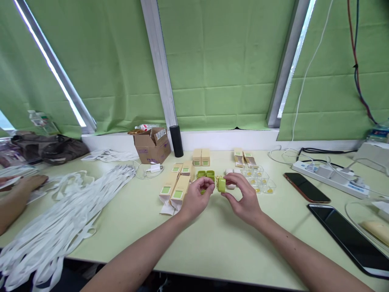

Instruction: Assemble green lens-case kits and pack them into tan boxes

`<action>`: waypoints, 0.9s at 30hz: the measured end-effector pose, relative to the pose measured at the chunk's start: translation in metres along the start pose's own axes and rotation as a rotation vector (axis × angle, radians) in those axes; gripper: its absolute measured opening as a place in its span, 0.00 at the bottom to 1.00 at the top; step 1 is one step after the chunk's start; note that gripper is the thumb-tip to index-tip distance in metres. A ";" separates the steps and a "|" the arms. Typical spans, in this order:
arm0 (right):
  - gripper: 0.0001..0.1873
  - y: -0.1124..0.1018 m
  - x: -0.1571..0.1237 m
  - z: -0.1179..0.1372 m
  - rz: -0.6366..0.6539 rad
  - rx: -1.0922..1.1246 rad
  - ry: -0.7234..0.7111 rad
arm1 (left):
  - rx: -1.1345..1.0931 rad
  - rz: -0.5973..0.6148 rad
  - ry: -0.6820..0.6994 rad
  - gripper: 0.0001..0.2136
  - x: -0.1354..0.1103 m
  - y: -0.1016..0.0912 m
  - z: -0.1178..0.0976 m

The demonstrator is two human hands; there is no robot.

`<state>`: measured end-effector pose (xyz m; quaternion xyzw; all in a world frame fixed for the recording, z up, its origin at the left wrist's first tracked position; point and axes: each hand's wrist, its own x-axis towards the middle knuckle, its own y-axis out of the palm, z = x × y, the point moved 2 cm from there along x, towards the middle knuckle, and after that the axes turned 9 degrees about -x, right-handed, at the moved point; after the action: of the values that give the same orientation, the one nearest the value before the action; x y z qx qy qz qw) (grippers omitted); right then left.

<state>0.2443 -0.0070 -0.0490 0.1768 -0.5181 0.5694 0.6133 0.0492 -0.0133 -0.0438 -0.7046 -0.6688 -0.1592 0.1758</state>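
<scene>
GREEN CASE HELD BETWEEN TWO HANDS ABOVE TABLE

Clock positions are read from the green case, with 12 o'clock toward the blinds. The case is just above the near-middle of the table. The right hand grips it — thumb below, fingers at its upper side. The left hand is at 8 o'clock, near the case, with thumb and forefinger drawn together; whether they pinch anything small cannot be told.

Green open containers are at 10 o'clock, partly covered by the left hand. Cream boxes with green labels lie at 9 o'clock; two upright boxes stand side by side at 11 o'clock. Two open boxes are at 1 o'clock. Clear plastic pieces with yellow spots are grouped at 3 o'clock, near the right hand.

Farther out at 3 o'clock: a phone and a power strip. A larger phone lies at 4 o'clock. White straps are heaped between 8 and 9 o'clock — a co-worker's hand is beyond them at 9 o'clock
</scene>
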 end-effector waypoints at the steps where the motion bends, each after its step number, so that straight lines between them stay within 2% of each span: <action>1: 0.21 0.001 0.000 0.000 0.004 0.001 -0.006 | -0.001 0.005 -0.014 0.09 0.000 0.001 -0.001; 7: 0.22 0.002 -0.001 0.002 0.010 -0.005 -0.046 | -0.011 0.030 -0.056 0.13 -0.001 0.006 -0.007; 27: 0.22 0.002 -0.001 0.003 0.004 -0.028 -0.062 | -0.027 0.002 -0.126 0.19 -0.002 0.006 -0.010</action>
<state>0.2418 -0.0090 -0.0495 0.1847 -0.5454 0.5573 0.5982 0.0549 -0.0199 -0.0357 -0.7161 -0.6757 -0.1235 0.1240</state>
